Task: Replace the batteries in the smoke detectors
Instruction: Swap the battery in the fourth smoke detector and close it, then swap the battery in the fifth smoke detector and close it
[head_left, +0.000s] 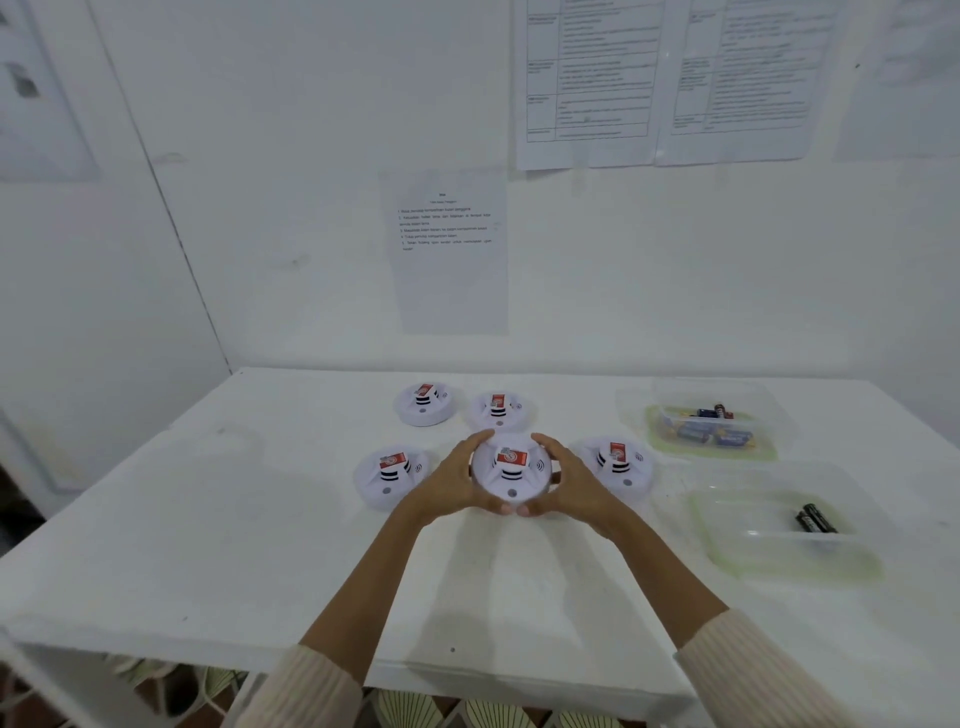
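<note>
ITEM IN HAND: centre smoke detector (511, 470), white, round, red label on top, sitting face-up on the white table (260, 519) in the middle of the near row
- left hand (457, 483): fingers curled round the detector's left rim, thumb at the near edge
- right hand (571, 483): fingers curled round the right rim, thumb meeting the other at the near edge

RISKS (judged)
- Grip is on the smooth rim only; a twist or lift to reach the battery bay could let the unit slip
- Neighbours stand just beside each hand; knuckles could nudge them out of place
- All units look alike, so one may be skipped or done twice
- Spent and fresh cells sit in two similar tubs near each other; a cell could go into the wrong one

COUNT
- Smoke detectors: five; far left (423, 405), far right (498, 410), near left (389, 475), near right (618, 462), plus the one held
- Clear containers: two, at the right of the table; far container (675, 389), near container (727, 545)
- Black batteries (815, 519) in the near container: two, side by side
- Batteries in the far container (717, 434): several, some in blue packs; too blurred to count
- Hands: two
</note>
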